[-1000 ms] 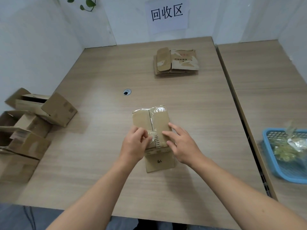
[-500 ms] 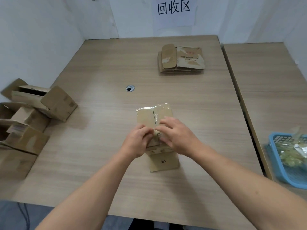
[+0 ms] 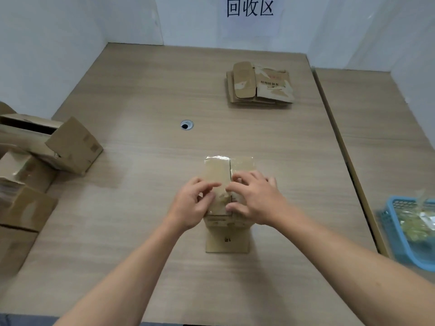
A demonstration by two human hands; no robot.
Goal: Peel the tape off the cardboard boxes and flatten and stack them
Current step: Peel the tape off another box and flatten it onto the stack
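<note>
A small cardboard box (image 3: 217, 168) stands in the middle of the wooden table (image 3: 141, 102), its top flaps sealed with clear tape (image 3: 222, 196). The tape is crumpled and lifted near the front of the seam. My left hand (image 3: 191, 204) grips the box's left top edge with curled fingers, right beside the lifted tape. My right hand (image 3: 255, 200) lies over the right half of the top, thumb and forefinger pinching at the loose tape end. A stack of flattened boxes (image 3: 260, 84) lies at the back right of the table.
Several unflattened boxes (image 3: 58, 147) are piled at the table's left edge. A blue basket (image 3: 397, 236) with crumpled tape sits on the adjoining table at the right. A cable hole (image 3: 187, 125) is in the tabletop beyond the box.
My right hand moved from lying flat on the box's right side to the centre seam, its fingers now curled at the tape. My left hand stayed at the tape end.
</note>
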